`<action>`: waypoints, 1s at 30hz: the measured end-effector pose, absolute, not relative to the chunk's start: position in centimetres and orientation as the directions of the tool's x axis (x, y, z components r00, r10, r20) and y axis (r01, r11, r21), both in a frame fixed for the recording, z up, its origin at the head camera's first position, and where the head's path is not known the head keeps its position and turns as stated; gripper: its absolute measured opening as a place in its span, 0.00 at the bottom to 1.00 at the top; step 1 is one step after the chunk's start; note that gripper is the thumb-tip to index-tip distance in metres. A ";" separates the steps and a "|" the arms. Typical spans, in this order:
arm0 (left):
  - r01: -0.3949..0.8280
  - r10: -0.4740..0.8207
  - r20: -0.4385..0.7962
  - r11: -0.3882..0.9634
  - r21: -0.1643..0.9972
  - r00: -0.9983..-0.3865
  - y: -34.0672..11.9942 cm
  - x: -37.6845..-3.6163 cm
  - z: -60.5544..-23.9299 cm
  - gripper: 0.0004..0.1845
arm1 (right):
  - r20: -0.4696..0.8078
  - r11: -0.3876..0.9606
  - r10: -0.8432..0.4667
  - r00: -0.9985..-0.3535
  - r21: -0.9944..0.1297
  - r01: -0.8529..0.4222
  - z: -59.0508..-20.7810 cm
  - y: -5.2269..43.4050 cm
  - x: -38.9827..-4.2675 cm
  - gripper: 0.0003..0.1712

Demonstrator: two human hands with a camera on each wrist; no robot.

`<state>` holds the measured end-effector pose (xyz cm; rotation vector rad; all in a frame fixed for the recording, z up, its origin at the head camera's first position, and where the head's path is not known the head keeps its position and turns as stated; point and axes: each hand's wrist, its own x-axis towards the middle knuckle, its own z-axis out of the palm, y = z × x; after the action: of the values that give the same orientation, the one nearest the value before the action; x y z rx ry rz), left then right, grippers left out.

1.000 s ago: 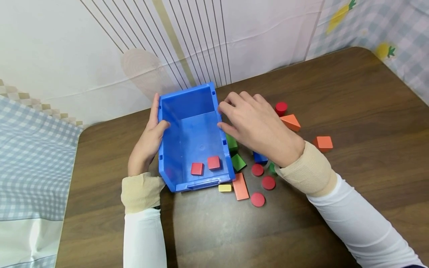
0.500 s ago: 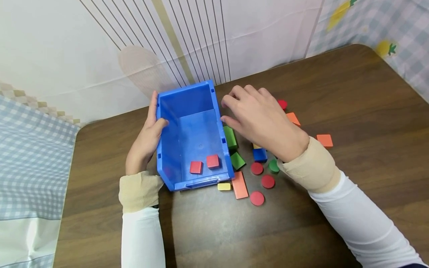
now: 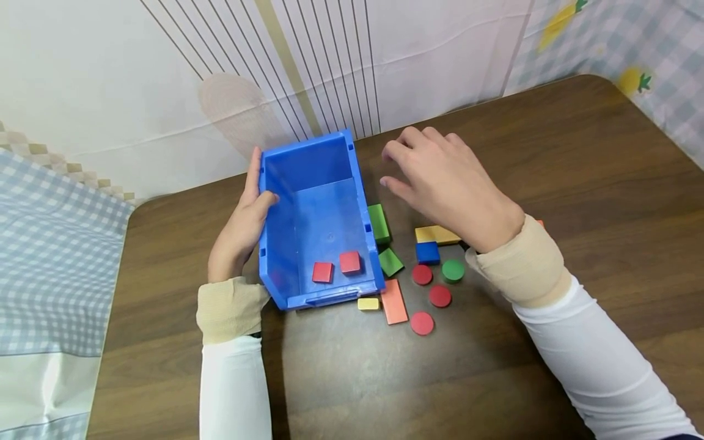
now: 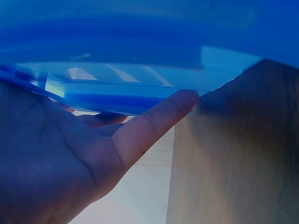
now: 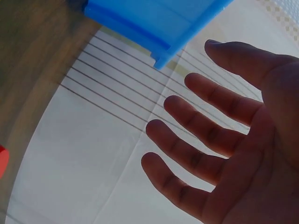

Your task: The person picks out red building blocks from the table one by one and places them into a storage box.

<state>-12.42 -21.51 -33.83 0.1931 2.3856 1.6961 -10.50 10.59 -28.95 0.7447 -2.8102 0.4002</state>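
My left hand (image 3: 242, 223) grips the left wall of a blue plastic bin (image 3: 327, 223), its thumb hooked over the rim and its fingers along the outside. In the left wrist view the thumb (image 4: 159, 121) lies against the translucent blue wall. Two red blocks, one (image 3: 349, 263) beside the other (image 3: 322, 272), lie inside near the bin's front. To the right of the bin my right hand (image 3: 448, 183) hovers above the table, apart from it. Seen from the right wrist, its fingers (image 5: 194, 154) are spread and relaxed, with nothing in them.
Right of the bin lie green blocks (image 3: 378, 223), a yellow bar (image 3: 437, 234), a blue block (image 3: 427, 252), a green disc (image 3: 453, 271), several red discs (image 3: 421, 323) and an orange plank (image 3: 394, 302). A small yellow block (image 3: 368, 304) sits before the bin. A curtain (image 3: 440, 55) borders the table's back.
My right hand has left the bin's right rim and moved right and farther back. The yellow bar and green disc are uncovered; orange pieces at right are now mostly hidden. The left hand keeps its grip.
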 end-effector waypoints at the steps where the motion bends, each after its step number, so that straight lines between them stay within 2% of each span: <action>1: -0.011 0.228 -0.090 0.326 0.945 -0.970 -21.5 -12.5 -33.9 0.46 | 0.259 0.840 -0.446 -0.857 -0.210 -0.500 -28.9 10.7 -10.5 0.18; 14: -0.017 0.222 -0.095 0.329 0.944 -0.970 -21.6 -12.8 -33.2 0.47 | 0.115 0.874 -0.404 -0.908 -0.244 -0.420 -27.8 12.8 -11.2 0.23; 22: -0.024 0.227 -0.102 0.326 0.945 -0.969 -21.5 -12.8 -33.4 0.47 | 0.101 0.877 -0.394 -0.913 -0.256 -0.407 -27.6 13.7 -11.5 0.23; 30: -0.015 0.231 -0.096 0.330 0.944 -0.968 -21.5 -12.9 -33.1 0.47 | 0.030 0.890 -0.373 -0.927 -0.270 -0.367 -27.2 14.5 -12.0 0.26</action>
<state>-12.94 -21.47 -33.09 0.1962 2.3799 1.6932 -11.97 14.47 -27.21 0.6026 -3.0762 0.4320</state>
